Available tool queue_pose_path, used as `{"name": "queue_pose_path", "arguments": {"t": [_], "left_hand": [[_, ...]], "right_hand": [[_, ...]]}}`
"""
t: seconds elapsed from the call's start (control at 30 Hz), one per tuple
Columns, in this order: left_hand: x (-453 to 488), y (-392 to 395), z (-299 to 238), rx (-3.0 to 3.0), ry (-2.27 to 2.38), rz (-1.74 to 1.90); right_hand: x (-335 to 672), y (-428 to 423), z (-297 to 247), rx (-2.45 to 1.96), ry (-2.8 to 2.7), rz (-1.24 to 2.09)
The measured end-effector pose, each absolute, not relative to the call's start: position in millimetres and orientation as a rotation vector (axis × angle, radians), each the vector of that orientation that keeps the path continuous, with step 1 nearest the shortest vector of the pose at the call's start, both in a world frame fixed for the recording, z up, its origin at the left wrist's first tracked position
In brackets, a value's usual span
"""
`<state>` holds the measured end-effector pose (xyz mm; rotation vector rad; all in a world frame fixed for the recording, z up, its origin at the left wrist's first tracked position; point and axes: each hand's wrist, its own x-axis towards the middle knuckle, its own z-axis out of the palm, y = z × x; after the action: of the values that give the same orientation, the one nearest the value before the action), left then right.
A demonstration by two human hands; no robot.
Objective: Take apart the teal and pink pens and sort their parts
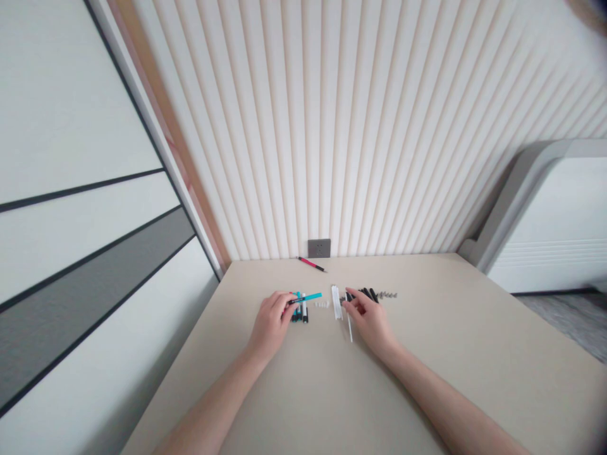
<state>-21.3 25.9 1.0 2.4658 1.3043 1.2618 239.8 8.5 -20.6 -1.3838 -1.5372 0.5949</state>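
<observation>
Your left hand [271, 323] grips one teal-and-black pen [306, 297], its fingers [286, 303] clamped around the barrel with the teal end jutting right, likely clear of the pens beneath. Your right hand [370, 321] reaches toward it, its fingers [351, 303] curled at a row of black pen parts [367, 294] (at least three; whether the fingers are clamped on one, you cannot tell from here). Between your hands lie a slim bundle of white sticks [336, 302], one loose white rod [349, 328] and a few small white pieces [322, 304], too small to count. A cluster of pens [298, 314] sits by your left hand, grey bits [389, 294] trail off right, and one red-and-black pen [312, 264] lies apart at the back of the beige tabletop [441, 354], below one wall socket [318, 248].
</observation>
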Motion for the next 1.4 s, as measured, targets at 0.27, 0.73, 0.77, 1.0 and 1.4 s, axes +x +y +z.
{"name": "queue_pose_path", "arguments": {"t": [0.27,0.73,0.77,1.0,1.4], "left_hand": [[-19.3,25.4,2.4,2.497,1.29,1.267],[-20.7,25.4,0.0,2.546,1.276,1.221],[-20.7,25.4,0.0,2.547,1.276,1.219],[-20.5,25.0,0.9,2.562,1.287,1.213],[-19.3,24.3,2.3,2.58,1.291,1.208]], "right_hand": [[225.2,20.3,-14.6,-1.494,-1.874,0.218],[234.3,-0.9,-11.7,-1.298,-2.325,0.031],[233.9,-0.7,-12.3,-1.309,-2.336,0.012],[231.8,-2.4,-10.1,-1.344,-2.395,-0.027],[231.4,2.4,-7.9,-1.366,-2.394,-0.01]]}}
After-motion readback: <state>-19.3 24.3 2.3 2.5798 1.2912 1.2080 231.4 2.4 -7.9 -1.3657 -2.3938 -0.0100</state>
